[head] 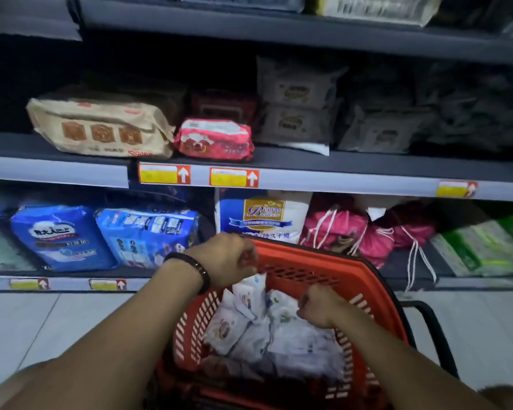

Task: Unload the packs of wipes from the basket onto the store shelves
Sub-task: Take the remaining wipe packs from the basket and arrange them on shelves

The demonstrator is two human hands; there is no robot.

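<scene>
Presently the packs of wipes [249, 321], white with small printed emblems, lie heaped and overlapping inside the red basket [376, 294], which sits on the pale floor [42, 321] directly in front of the shelving. The left hand [225, 258] is curled into a fist over the far left rim of the basket, knuckles up; a white pack stands just below it, but the fingers are hidden from this angle and it cannot be told whether they grip the pack, the rim or nothing. A dark bracelet [196, 269] circles that wrist. The right hand [317, 306] is likewise closed, lowered among the packs near the basket's right wall, its fingers bunched against the top of a white pack; a firm hold cannot be confirmed. A black handle [436, 329] projects from the right side of the basket. Beyond, the middle shelf [57, 170] carries a tan pack [101, 128], a pink pack [214, 140] just beside it, and grey packs [296, 105] stacked to the right. Red and yellow price tags [164, 174] are fixed along its front edge. On the lower shelf stand blue packages [62, 235], a white and blue bag [261, 217] and pink drawstring bags [353, 229].
</scene>
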